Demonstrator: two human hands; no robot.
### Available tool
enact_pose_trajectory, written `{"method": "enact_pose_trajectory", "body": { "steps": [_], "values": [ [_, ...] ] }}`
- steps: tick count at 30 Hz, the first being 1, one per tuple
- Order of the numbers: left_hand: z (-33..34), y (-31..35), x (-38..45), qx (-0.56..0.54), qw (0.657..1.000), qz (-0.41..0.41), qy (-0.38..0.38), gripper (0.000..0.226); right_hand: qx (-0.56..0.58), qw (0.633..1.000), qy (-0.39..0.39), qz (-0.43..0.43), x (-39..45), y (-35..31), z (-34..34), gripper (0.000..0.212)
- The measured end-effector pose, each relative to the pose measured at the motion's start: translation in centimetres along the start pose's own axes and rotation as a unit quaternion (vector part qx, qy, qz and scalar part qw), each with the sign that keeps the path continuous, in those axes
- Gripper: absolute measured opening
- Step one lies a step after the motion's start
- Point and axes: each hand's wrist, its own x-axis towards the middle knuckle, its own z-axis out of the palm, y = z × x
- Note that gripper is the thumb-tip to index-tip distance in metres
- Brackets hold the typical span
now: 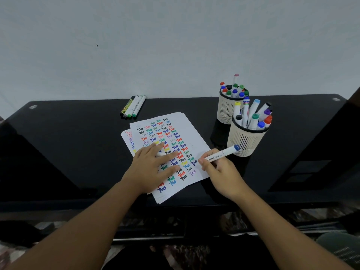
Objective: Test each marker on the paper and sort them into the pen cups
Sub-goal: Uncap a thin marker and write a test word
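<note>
The right hand (218, 168) grips a blue-capped marker (222, 153) with its tip at the right edge of the paper (194, 137), its long axis slanting up-right toward the near cup (246, 140), while the left hand (152, 166) lies flat on the sheet.

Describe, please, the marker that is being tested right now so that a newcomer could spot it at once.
Start at the black table, then find the sheet of paper covered in coloured "Test" words. At its right edge the right hand grips a white marker. Unlike the markers standing in cups, it lies slanted, blue end up.
</note>
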Motion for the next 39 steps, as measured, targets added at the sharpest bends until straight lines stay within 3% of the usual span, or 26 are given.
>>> {"method": "enact_pose_trajectory", "body": {
  "steps": [14,29,35,39],
  "values": [
    [-0.1,0.1,-0.16,0.0,1.0,-0.003,-0.005,0.062,-0.01,1.0,0.026,-0.004,-0.1,0.0,0.05,0.01],
    [-0.16,0.12,-0.14,-0.001,1.0,-0.002,-0.006,0.062,-0.001,1.0,-0.013,0.016,-0.02,-0.23,-0.14,0.012],
    [0.14,-0.13,-0.06,-0.003,1.0,0.001,0.005,0.063,-0.015,0.999,0.029,-0.001,-0.06,-0.18,-0.06,0.011],
    [0.28,-0.32,-0.08,-0.002,1.0,0.001,0.009,0.066,-0.016,1.0,0.007,0.009,-0.06,-0.39,-0.14,0.012]
  ]
}}
